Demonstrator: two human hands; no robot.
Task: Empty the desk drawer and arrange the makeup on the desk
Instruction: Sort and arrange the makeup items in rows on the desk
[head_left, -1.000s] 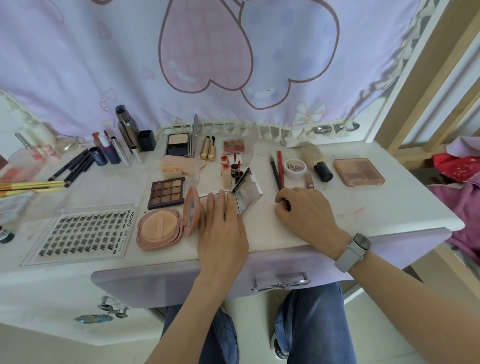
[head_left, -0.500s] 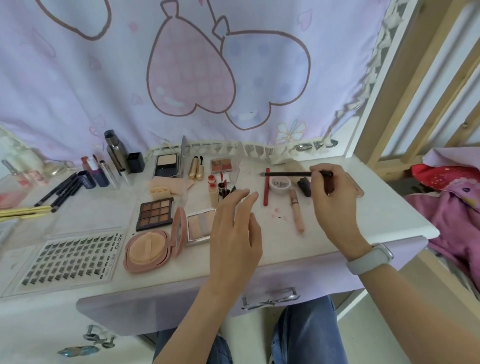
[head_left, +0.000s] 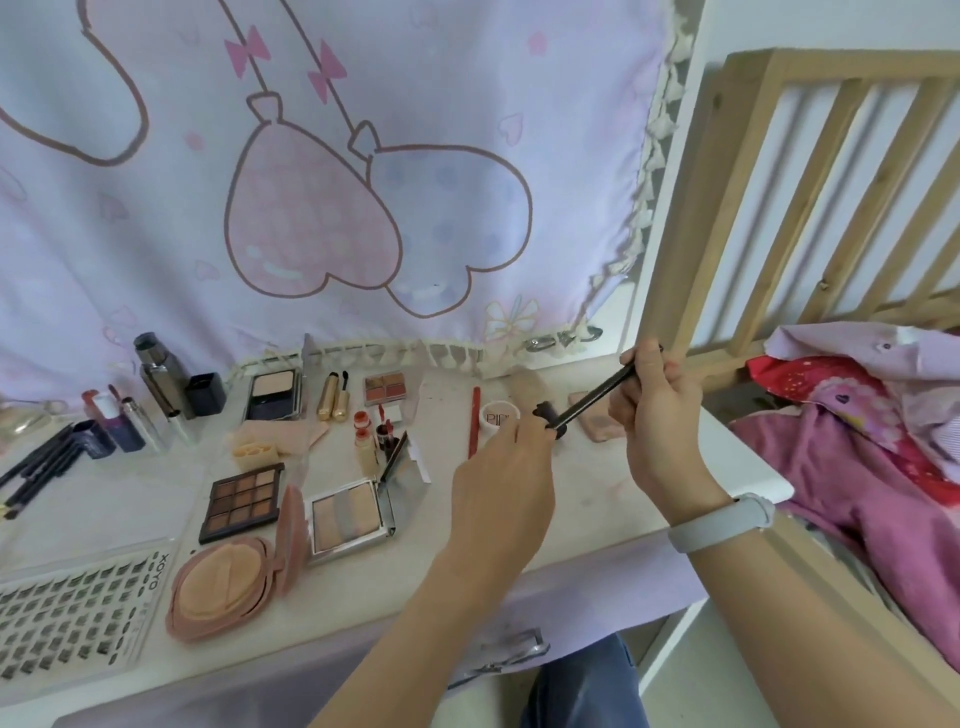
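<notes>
My right hand (head_left: 657, 415) grips a thin black makeup pencil (head_left: 592, 399) and holds it tilted above the right part of the desk (head_left: 613, 499). My left hand (head_left: 501, 488) pinches the pencil's lower, dark end with its fingertips. Makeup is laid out over the desk: an open silver compact (head_left: 345, 514), a brown eyeshadow palette (head_left: 241, 501), a pink powder puff case (head_left: 228, 587), a sheet of false lashes (head_left: 72, 608), a red pencil (head_left: 474, 422) and a small white jar (head_left: 500, 415). The drawer front with its metal handle (head_left: 506, 657) sits shut below the desk edge.
Bottles, lipsticks and black brushes (head_left: 47, 462) stand at the back left. A lilac heart-print curtain (head_left: 322, 208) hangs behind the desk. A wooden bed frame (head_left: 810, 197) and pink bedding (head_left: 872, 447) are close on the right.
My right hand has lifted the black pencil higher and tilted it. My left hand has left the silver compact and come up to pinch the pencil's lower end. The view has turned right.
</notes>
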